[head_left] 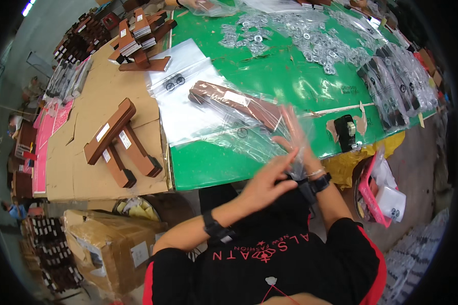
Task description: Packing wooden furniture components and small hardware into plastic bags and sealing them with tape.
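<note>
Head-worn fisheye looks down, seemingly near.

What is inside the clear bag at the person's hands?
The clear bag holds a brown piece with a white label. Its underside cannot be seen; folds and glare obscure the end near the right hand.

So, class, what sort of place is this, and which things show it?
Most likely a packing area in a workshop or factory: flat clear bags lie near a plastic-covered brown piece, small clear packets are heaped on the green table, and more brown pieces sit on cardboard.
</note>
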A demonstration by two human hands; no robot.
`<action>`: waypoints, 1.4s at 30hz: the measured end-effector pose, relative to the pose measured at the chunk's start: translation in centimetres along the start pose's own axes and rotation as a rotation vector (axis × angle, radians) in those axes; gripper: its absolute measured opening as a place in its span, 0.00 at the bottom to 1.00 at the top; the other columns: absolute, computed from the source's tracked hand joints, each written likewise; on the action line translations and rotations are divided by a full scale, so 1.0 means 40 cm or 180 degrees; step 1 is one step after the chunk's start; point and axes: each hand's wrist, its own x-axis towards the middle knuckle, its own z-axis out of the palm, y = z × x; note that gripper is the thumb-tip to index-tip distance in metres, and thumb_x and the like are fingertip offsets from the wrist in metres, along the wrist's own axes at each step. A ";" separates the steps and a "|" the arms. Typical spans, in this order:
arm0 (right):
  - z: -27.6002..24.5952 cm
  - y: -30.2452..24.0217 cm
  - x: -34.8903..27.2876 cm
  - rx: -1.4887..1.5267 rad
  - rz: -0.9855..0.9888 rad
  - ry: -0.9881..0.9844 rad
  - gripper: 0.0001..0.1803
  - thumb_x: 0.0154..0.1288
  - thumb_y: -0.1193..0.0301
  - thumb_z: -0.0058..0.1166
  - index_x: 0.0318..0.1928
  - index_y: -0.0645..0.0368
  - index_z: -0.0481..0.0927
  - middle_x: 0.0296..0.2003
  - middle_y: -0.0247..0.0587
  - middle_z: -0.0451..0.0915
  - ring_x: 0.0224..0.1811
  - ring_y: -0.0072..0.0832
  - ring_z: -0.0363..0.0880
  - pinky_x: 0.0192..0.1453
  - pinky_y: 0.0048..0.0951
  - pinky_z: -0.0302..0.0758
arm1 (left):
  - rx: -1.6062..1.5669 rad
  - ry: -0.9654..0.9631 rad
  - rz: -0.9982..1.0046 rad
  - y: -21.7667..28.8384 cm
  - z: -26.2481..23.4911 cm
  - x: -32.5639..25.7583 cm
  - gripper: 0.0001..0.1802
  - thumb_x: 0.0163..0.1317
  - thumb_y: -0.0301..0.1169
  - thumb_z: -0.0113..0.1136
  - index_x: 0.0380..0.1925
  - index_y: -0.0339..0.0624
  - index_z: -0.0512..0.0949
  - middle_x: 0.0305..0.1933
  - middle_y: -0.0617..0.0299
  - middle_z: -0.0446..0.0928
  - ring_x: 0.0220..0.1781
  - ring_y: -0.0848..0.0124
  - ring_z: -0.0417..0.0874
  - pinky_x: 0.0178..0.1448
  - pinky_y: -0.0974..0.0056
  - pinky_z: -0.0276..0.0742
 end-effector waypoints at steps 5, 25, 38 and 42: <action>-0.144 0.010 -0.138 0.0315 0.0015 -0.0705 0.38 0.69 0.62 0.59 0.75 0.61 0.62 0.78 0.49 0.55 0.82 0.43 0.49 0.82 0.43 0.48 | 0.3268 0.0932 0.0270 -0.088 -0.413 -0.021 0.41 0.53 0.25 0.68 0.70 0.46 0.68 0.72 0.52 0.69 0.75 0.49 0.66 0.78 0.46 0.59; -0.295 -0.118 0.106 0.1608 0.0584 0.1506 0.07 0.67 0.73 0.64 0.36 0.65 0.82 0.31 0.30 0.80 0.36 0.15 0.76 0.44 0.21 0.72 | 0.1896 0.1309 0.0468 -0.024 -0.701 0.083 0.04 0.68 0.26 0.61 0.37 0.36 0.79 0.47 0.55 0.86 0.57 0.66 0.84 0.60 0.61 0.76; -0.320 -0.019 0.213 0.2251 0.0843 0.0909 0.13 0.70 0.64 0.63 0.44 0.62 0.82 0.49 0.35 0.81 0.51 0.21 0.76 0.59 0.26 0.70 | 0.0968 0.1336 -0.0057 0.099 -0.655 0.018 0.08 0.74 0.31 0.54 0.37 0.37 0.74 0.36 0.57 0.85 0.42 0.75 0.83 0.51 0.69 0.75; -0.280 0.054 0.122 0.2376 0.0852 0.1157 0.29 0.68 0.62 0.65 0.62 0.61 0.70 0.66 0.47 0.72 0.68 0.32 0.70 0.73 0.34 0.63 | 0.0968 0.1403 0.0021 0.077 -0.662 0.011 0.08 0.75 0.30 0.53 0.38 0.37 0.74 0.34 0.57 0.85 0.38 0.72 0.85 0.49 0.66 0.79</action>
